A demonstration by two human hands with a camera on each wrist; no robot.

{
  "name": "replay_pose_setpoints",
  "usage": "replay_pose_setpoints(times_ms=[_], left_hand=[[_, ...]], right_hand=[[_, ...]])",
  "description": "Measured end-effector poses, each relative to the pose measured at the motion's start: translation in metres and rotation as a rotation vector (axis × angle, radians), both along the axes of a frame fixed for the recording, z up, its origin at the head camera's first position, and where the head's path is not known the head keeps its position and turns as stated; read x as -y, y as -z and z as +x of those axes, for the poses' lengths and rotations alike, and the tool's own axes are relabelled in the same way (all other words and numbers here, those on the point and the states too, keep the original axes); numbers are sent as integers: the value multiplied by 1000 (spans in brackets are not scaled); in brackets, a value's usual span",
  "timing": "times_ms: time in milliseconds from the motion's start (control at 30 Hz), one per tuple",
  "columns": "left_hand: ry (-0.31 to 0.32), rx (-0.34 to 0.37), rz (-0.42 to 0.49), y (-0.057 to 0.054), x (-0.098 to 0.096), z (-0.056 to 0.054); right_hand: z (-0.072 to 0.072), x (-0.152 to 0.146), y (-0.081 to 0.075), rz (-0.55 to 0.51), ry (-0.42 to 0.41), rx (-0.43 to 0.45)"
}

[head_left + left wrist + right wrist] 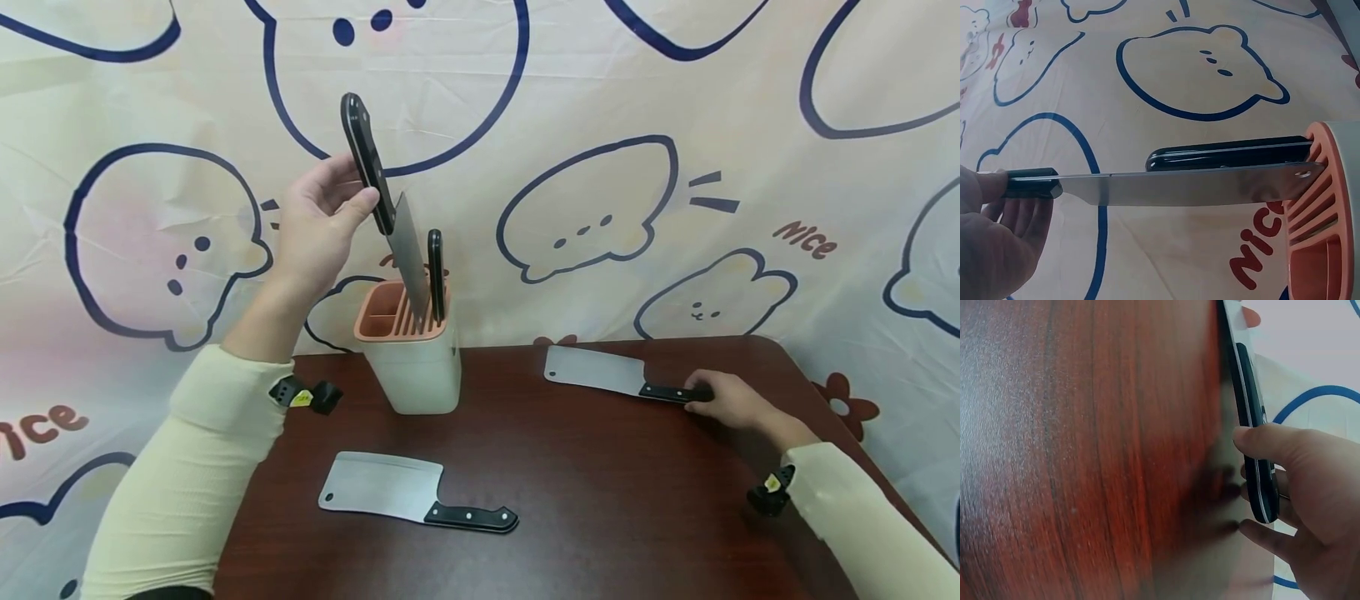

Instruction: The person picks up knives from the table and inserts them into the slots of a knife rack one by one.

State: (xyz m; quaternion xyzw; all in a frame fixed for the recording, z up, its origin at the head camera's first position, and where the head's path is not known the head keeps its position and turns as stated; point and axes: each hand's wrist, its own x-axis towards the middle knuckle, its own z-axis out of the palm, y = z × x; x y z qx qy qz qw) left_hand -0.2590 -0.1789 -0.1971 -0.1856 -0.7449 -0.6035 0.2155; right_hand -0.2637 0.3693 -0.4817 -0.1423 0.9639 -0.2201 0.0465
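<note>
Done: one slim black-handled knife (436, 267) sat in the white, orange-topped slotted holder (416, 379), 11 o'clock on the dark-brown worktop (600, 508). Partway, seemingly: left hand (318, 217) gripped a steel-bladed knife (408, 254), tip at the slots. Unslotted: steel cleaver (596, 369), 1 o'clock, gripped by right hand (723, 398); black-handled cleaver (390, 487), 9 o'clock, untouched.

Pale yellow sleeves (213, 454) end in broad cuffs (225, 387). Each wrist wears a black strap (282, 389), black block (326, 397) and yellow label (302, 399).
</note>
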Motion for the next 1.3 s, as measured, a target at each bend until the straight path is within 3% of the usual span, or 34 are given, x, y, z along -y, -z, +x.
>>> replay_pose_setpoints(times_ms=[400, 967, 1300], left_hand=[[-51, 44, -66, 14, 2, -14], [-14, 110, -86, 35, 3, -27], [13, 183, -80, 54, -3, -33]], right_hand=[[11, -14, -22, -161, 36, 28], [25, -15, -51, -488, 148, 7], [30, -6, -68, -501, 215, -9]])
